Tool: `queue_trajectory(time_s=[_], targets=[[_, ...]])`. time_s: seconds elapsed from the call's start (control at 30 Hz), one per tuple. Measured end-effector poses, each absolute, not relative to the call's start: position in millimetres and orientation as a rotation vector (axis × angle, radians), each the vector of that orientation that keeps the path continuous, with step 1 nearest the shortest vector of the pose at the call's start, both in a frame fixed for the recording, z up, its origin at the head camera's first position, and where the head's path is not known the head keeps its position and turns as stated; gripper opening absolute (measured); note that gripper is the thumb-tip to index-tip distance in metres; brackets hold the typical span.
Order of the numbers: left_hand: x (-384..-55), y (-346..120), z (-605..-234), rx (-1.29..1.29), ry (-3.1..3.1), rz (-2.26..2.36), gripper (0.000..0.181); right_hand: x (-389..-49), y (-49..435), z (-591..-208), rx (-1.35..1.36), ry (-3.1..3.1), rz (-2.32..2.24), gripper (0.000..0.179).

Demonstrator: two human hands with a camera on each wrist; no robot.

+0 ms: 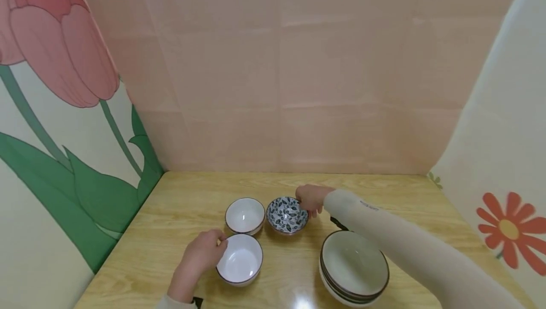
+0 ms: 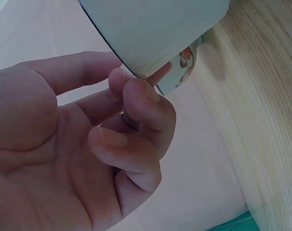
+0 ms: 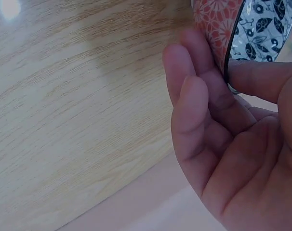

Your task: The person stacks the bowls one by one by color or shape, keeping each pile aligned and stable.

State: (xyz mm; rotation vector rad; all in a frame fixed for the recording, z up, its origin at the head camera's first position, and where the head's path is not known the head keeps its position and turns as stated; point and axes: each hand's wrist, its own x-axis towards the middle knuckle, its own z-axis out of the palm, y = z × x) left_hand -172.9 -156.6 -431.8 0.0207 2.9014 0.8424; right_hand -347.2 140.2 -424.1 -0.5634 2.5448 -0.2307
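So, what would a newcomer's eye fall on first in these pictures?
Probably the pink tulip at the head view's upper left. On the table, the leaf-patterned bowl gripped by the right hand stands out against the white bowl held by the left hand. A red flower at lower right may follow.

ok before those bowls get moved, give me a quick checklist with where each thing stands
1. Right hand has the patterned bowl: ok, thumb inside the rim, other fingers outside.
2. Left hand has the near white bowl: ok, it pinches the rim.
3. Far white bowl upright and out of both hands: ok.
4. Gap between the two white bowls: cannot tell, their edges overlap in the head view.
5. Stack of bowls upright: ok.
6. Right sleeve clear of that stack: cannot tell.
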Motion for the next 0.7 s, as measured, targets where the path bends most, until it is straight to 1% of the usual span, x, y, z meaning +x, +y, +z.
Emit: queue_trajectory(time_s=[0.23,0.5,0.7], targets=[[-174.5,-160.7,-434.9,0.025,2.908,0.836,0.015,-353.1,143.0,-424.3,-0.558,2.535,-0.286,0.012],[-172.5,-161.0,-434.7,0.073,2.980,0.782,0.011,-361.5,151.7,-428.3,-0.483,2.544,-0.277,0.020],[-174.9,-161.6,-433.5,0.037,2.927,0.803,0.013,-366.0,154.0,-433.1,-0.494,2.538,-0.272,0.020]])
